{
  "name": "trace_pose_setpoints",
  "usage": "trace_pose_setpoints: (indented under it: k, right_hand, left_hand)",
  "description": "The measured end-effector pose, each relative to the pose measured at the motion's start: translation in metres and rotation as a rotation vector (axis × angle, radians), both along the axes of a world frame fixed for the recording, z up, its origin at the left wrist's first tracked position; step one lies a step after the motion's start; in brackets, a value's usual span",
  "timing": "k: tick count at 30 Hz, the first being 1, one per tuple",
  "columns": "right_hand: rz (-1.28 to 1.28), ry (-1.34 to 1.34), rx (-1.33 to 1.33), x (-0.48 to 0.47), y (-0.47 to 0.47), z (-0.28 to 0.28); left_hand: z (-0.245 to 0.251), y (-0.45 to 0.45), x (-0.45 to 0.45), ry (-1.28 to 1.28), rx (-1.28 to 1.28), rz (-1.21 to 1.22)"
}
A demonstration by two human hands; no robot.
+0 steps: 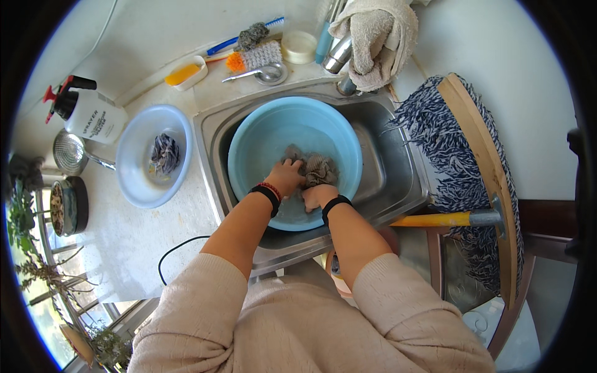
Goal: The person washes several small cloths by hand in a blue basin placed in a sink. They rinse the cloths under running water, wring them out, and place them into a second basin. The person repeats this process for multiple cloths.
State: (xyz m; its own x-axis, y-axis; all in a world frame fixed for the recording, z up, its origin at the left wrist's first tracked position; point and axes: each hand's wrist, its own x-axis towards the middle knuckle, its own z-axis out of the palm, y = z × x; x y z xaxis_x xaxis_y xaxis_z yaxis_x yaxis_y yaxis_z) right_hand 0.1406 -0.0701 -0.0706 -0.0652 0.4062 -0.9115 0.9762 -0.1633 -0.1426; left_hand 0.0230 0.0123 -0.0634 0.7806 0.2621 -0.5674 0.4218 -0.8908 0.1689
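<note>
A light blue plastic basin with water in it sits in the stainless steel sink. In the water lies a bunched, wet grey-brown cloth. My left hand grips the cloth's left part, its fingers bent over the fabric. At the near side of the bundle, my right hand is curled against the cloth and holds it, with most of its fingers hidden. Both hands are inside the basin, close together.
The steel sink surrounds the basin. On the left counter are a white bowl with a dark striped cloth, a sprayer bottle and a skimmer. At right, a mop head overhangs the sink's edge. A towel hangs over the faucet area.
</note>
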Motion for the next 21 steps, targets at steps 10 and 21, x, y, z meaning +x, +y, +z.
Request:
trace_pose_setpoints:
  k: [10, 21]
  right_hand:
    - [-0.353, 0.355, 0.408, 0.047, 0.028, 0.06]
    - [-0.147, 0.319, 1.725, 0.038, -0.002, 0.302]
  left_hand:
    - [0.019, 0.012, -0.033, -0.176, -0.109, 0.139]
    - [0.191, 0.039, -0.047, -0.916, -0.787, 0.495]
